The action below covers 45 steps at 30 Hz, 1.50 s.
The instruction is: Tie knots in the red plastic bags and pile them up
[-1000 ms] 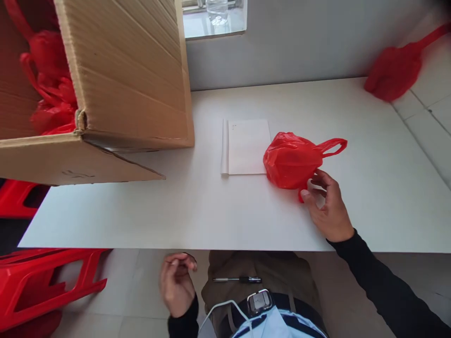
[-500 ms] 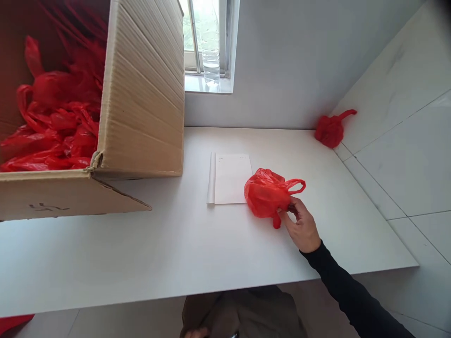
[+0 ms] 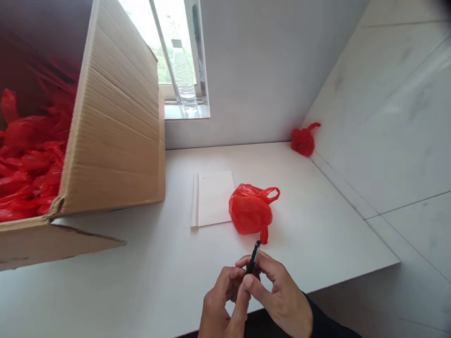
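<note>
"From the head view, how many of each thing do you count?"

"I count two hands, the left hand (image 3: 220, 307) and the right hand (image 3: 287, 300), one pen (image 3: 254, 257), one paper pad (image 3: 214, 199), one box (image 3: 120, 117) and one bottle (image 3: 185, 80). Outside the box there are two red bags: the near red bag (image 3: 248, 209) and the corner red bag (image 3: 303, 142)."

"How are the hands, and where is the pen?"

"Both have the fingers curled, with fingertips closed on the pen. It is tilted, above the counter (image 3: 141, 277), near the closer side of the near red bag. The left hand is cut by the lower picture edge."

"And the containers?"

"The cardboard box holds a heap of red bags (image 3: 31, 164); they overlap, so I cannot count them. I also cannot tell what is inside the near red bag."

"Does something stand in the way?"

"The box wall covers part of the window (image 3: 165, 51), and its flap (image 3: 52, 245) juts over the counter. The near red bag covers the pad's right edge. The bottle stands upright on the sill (image 3: 171, 111)."
</note>
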Each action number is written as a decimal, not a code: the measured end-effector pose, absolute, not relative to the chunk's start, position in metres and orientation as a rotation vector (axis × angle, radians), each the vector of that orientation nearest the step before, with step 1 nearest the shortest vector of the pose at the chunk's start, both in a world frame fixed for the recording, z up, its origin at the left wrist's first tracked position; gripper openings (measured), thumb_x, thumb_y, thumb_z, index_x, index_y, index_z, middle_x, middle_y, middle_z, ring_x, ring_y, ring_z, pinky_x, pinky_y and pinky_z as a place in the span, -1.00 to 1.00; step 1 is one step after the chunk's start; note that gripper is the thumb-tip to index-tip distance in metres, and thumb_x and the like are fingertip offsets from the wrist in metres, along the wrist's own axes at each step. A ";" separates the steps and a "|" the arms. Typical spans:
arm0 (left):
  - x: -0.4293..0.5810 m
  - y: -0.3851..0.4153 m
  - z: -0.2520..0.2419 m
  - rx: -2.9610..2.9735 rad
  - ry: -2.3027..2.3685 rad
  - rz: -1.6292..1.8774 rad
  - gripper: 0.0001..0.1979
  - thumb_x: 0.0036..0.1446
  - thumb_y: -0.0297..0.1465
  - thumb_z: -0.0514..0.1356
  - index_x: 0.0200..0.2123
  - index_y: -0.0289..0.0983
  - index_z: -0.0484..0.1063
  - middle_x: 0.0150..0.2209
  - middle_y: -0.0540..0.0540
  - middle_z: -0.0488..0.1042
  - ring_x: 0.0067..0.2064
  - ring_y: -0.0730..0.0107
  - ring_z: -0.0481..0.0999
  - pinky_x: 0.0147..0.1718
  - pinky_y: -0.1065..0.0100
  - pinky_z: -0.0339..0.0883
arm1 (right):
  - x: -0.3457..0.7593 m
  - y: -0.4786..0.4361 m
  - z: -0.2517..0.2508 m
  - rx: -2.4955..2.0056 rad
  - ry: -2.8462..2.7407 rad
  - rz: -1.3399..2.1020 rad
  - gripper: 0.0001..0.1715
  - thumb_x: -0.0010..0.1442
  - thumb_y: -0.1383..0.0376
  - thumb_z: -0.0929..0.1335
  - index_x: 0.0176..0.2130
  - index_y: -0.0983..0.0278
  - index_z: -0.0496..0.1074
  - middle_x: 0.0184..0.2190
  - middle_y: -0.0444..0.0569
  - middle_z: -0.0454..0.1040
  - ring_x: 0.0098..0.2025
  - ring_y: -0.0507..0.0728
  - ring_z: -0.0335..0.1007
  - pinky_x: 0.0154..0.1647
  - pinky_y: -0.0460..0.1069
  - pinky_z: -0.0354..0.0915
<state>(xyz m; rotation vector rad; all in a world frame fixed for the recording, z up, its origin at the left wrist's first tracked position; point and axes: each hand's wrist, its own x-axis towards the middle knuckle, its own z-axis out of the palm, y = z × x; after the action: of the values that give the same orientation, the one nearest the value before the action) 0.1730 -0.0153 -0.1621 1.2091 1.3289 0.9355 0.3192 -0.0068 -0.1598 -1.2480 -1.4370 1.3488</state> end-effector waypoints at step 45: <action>0.182 0.052 -0.200 0.240 0.747 1.127 -0.52 0.06 -0.22 0.36 0.05 -0.23 0.47 -0.01 -0.22 0.56 0.03 -0.01 0.54 -0.04 0.10 0.46 | 0.366 0.058 -0.177 -0.851 -1.274 1.406 -0.64 0.42 0.04 0.13 -0.04 0.12 0.37 -0.09 -0.02 0.39 -0.04 0.18 0.33 0.06 0.11 0.28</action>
<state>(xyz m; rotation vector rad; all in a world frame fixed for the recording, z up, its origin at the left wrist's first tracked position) 0.1816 0.0521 -0.1997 0.2397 0.7471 1.1265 0.3660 0.0575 -0.1767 -0.8512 -1.2739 1.4063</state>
